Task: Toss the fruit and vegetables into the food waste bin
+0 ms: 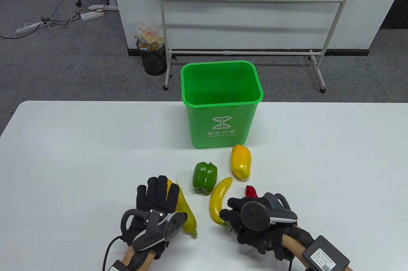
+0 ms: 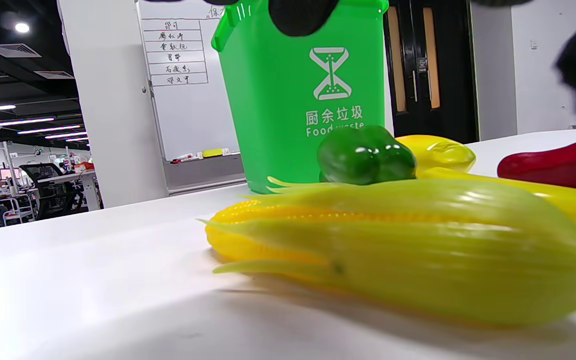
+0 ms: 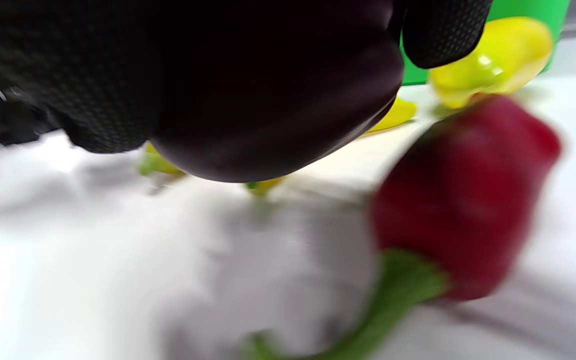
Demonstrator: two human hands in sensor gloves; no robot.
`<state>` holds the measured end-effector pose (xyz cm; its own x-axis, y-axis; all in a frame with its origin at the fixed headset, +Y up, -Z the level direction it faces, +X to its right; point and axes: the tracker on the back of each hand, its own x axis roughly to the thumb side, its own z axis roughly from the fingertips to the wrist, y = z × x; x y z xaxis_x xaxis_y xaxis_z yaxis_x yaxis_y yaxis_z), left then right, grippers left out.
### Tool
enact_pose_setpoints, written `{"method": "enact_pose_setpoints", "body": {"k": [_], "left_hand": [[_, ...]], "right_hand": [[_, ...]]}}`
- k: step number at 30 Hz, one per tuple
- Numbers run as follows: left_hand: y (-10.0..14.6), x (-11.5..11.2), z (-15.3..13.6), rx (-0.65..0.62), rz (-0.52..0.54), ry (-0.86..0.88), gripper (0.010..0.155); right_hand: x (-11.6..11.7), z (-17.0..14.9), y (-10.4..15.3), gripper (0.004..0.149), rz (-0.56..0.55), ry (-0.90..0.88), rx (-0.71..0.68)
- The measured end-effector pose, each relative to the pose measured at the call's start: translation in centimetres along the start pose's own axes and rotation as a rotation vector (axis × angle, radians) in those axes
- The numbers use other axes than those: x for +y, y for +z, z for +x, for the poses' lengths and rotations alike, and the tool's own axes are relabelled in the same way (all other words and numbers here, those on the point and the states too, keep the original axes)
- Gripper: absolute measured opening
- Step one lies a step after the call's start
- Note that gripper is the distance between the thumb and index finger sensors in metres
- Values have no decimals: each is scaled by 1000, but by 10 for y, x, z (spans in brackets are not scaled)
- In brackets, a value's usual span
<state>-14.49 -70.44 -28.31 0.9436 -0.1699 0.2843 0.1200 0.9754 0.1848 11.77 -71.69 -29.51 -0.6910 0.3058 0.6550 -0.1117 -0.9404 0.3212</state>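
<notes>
- Left hand (image 1: 153, 202) lies flat with fingers spread over the corn (image 2: 408, 250); no frame shows the fingers wrapped under it, so read this as covering, not gripping. Curl the fingers around the thick middle of the cob before lifting, because the husk looks smooth and could slip.
- Right hand (image 1: 251, 216) hovers low over the near end of the banana (image 1: 220, 199), with the red chili pepper (image 3: 463, 200) just to its right. Whether its fingers pinch anything I cannot tell; the wrist view is blurred and mostly glove. Settle on one piece, so the neighbour is not knocked aside.
- Just beyond both hands sits the green bell pepper (image 1: 205, 178), between the corn and the banana. Lift straight up so that it is not nudged.
- Farther out, beyond the right hand, lies the mango (image 1: 241, 161), near the bin's front wall.
- Farthest stands the food waste bin (image 1: 220, 124), upright and open-topped, holding nothing visible. Carry each piece over the rim before releasing; a low throw would likely strike the front wall.
</notes>
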Motion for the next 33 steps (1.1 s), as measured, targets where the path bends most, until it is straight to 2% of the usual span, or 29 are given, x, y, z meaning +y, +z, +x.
{"method": "enact_pose_setpoints", "body": {"k": [3, 4, 6, 7, 8, 9, 10, 11, 12, 14, 15, 17, 19, 22, 26, 33], "left_hand": [[0, 0, 0, 2, -2, 4, 86], [-1, -1, -1, 2, -4, 5, 86], [-1, -1, -1, 4, -4, 7, 86], [-1, -1, -2, 6, -4, 9, 86], [-1, 0, -2, 8, -3, 10, 86], [0, 1, -3, 10, 2, 14, 86], [0, 1, -3, 11, 4, 17, 86], [0, 1, -3, 11, 5, 19, 86], [-1, 0, -3, 10, 2, 17, 86], [0, -1, -2, 12, -9, 13, 86], [1, 0, -3, 16, -13, 24, 86], [2, 4, -5, 21, 4, 44, 86], [2, 7, -7, 19, 25, 45, 86], [2, 5, -10, 26, 14, 38, 86], [2, 5, -8, 24, 11, 42, 86], [1, 6, -4, 17, 16, 38, 86]], "right_hand": [[-6, 6, 12, 86, -10, -247, -70], [-15, 6, 12, 86, -23, -460, -113], [-36, 7, 8, 86, -84, -754, -156], [-63, 7, 0, 86, -169, -946, -219], [-82, 7, -4, 86, -236, -1043, -245], [-119, 4, -15, 86, -381, -1199, -273], [-143, 2, -24, 86, -469, -1274, -271], [-182, -5, -40, 87, -586, -1372, -219], [-216, -18, -55, 91, -634, -1435, -87], [-241, -34, -67, 102, -568, -1375, 34], [-246, -41, -66, 104, -515, -1305, 118], [-241, -45, -58, 103, -574, -1245, 205], [-229, -49, -49, 99, -582, -1194, 223], [-209, -56, -35, 96, -498, -1157, 237], [-197, -57, -17, 90, -504, -1104, 288], [-181, -53, 1, 80, -451, -688, 523]]}}
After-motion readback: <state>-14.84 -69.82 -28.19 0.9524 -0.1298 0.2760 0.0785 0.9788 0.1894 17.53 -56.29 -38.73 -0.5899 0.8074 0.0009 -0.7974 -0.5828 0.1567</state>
